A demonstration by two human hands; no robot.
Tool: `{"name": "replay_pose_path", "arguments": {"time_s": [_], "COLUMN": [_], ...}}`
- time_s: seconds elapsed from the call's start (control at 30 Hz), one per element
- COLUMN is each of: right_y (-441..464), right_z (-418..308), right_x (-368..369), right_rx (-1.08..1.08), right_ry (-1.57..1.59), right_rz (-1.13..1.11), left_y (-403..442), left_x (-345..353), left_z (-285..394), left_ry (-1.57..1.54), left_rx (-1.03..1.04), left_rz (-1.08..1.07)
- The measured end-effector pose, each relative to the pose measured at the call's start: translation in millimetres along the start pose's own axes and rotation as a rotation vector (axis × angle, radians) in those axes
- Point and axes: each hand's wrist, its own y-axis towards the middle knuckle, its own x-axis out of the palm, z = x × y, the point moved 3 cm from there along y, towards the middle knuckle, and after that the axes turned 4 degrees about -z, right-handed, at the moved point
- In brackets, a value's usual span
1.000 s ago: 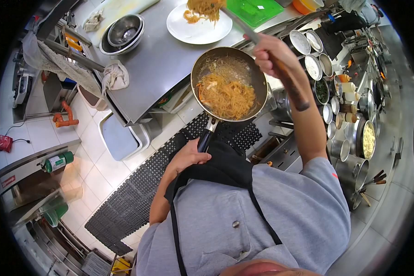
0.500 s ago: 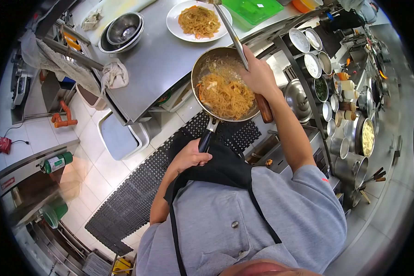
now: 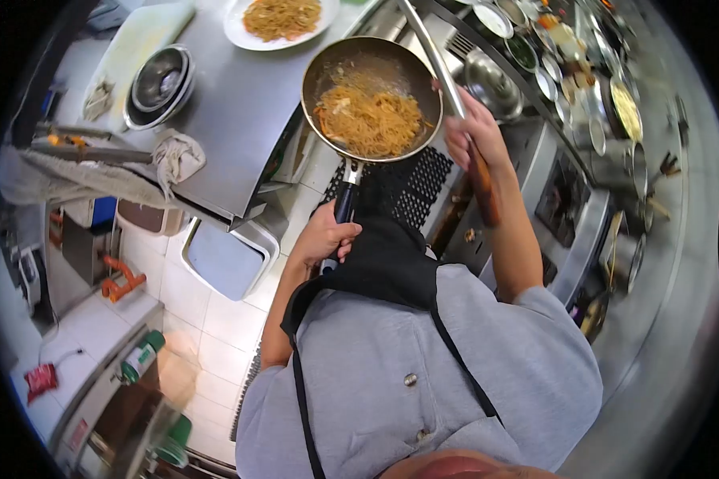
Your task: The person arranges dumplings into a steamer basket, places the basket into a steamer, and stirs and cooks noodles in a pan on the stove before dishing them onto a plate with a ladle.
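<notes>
My left hand (image 3: 326,234) is closed around the black handle (image 3: 347,196) of a frying pan (image 3: 318,72). Glass noodles (image 3: 375,120) with bits of vegetable lie in the pan, heaped towards the handle side. To the right of the pan, my right hand (image 3: 479,134) grips a long metal cooking utensil (image 3: 435,54) with a wooden handle (image 3: 482,185). The far end of this utensil is cut off by the top of the view. Beyond the pan, a white plate (image 3: 237,36) on the steel counter carries more noodles (image 3: 284,17).
Stacked metal bowls (image 3: 158,86) and a cloth (image 3: 177,158) lie on the steel counter (image 3: 232,120) at left. Below its edge is a pale tub (image 3: 228,259). At right are a stove (image 3: 527,160) and a rack of metal containers (image 3: 522,53). A perforated black mat (image 3: 423,180) covers the floor.
The view has turned. Relative to the counter, the pan has moved right, away from the plate. My right hand and the utensil have moved from over the pan's rim to its right.
</notes>
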Motion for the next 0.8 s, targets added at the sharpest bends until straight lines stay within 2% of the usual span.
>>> {"name": "replay_pose_path", "arguments": {"time_s": [0.07,0.17,0.2,0.27,0.3,0.4,0.43,0.47,0.57,0.6,0.67,0.7,0.73,0.8], "right_y": [-71,-173,-194,-215,-221,-249,-261,-273,-285,-302,-310,-315,-314,-301], "right_z": [4,16,20,41,51,72,79,85,91,105,98,107,117,130], "right_x": [6,24,35,49,52,50,48,45,57,48,60,53,45,26], "right_rx": [0.049,0.156,0.222,0.287,0.336,0.386,0.402,0.418,0.527,0.314,0.500,0.577,0.566,0.455], "right_ry": [-0.142,-0.372,-0.420,-0.417,-0.439,-0.769,-0.826,-0.884,-0.898,-1.070,-0.989,-1.085,-1.078,-1.421], "right_rz": [0.171,0.358,0.405,0.477,0.513,0.493,0.473,0.452,0.421,0.338,0.292,0.264,0.279,0.340], "left_y": [-14,-38,-33,-16,11,-10,-19,-4,12,23,14,23,31,52], "left_x": [-10,-36,-40,-40,-42,-20,-26,-28,-18,-9,-2,2,7,22], "left_z": [-9,-31,-25,-28,-35,-44,-51,-54,-79,-70,-70,-68,-64,-49], "left_ry": [0.019,0.035,0.061,0.173,0.215,0.209,0.190,0.204,0.072,0.083,0.134,0.138,0.156,0.213], "left_rx": [-0.046,-0.006,-0.027,-0.197,-0.152,-0.191,-0.282,-0.282,-0.270,-0.232,-0.264,-0.265,-0.266,-0.177], "left_rz": [-0.008,-0.115,-0.139,-0.120,-0.146,-0.125,-0.144,-0.145,-0.193,-0.209,-0.171,-0.179,-0.184,-0.179]}}
